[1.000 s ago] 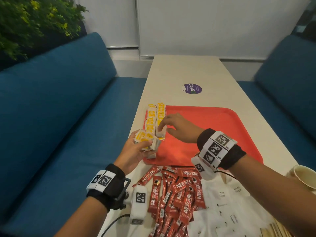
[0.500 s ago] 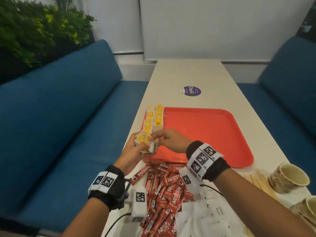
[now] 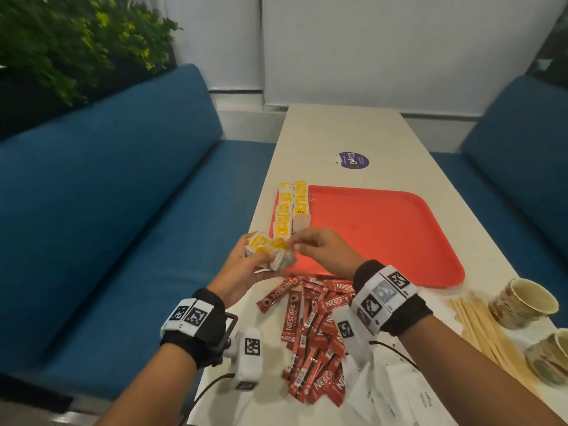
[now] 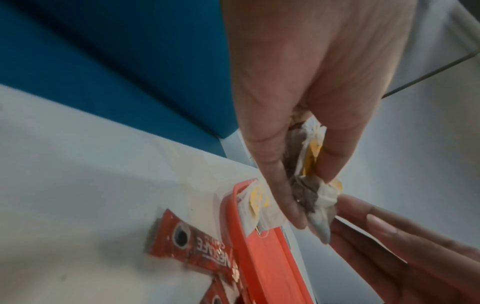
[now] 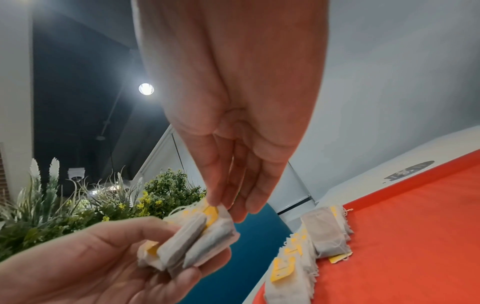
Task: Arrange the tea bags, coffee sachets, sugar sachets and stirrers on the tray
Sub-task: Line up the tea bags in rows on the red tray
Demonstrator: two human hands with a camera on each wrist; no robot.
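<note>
Since a second ago the right hand has come back from the rows on the tray to the left hand, and its fingertips now pinch the yellow tag end of the top bag in the bundle of tea bags there. That left hand is cupped palm up, fingers curled round the bundle, and hovers over the near left corner of the red tray, just off the counter edge. Beyond the hands, two rows of tea bags already lie along the tray's left edge, overlapping like shingles; the near end of the right row stops short, and the next bag probably belongs there. Everything else on the tray is bare red. Nearer the person, the coffee sachets lie in a loose heap on the counter, touching the tray's near rim, with the white sugar sachets beside them and the wooden stirrers farther right, next to two paper cups. By this showing, the tea is partly laid out and the other three kinds are not yet started.
</note>
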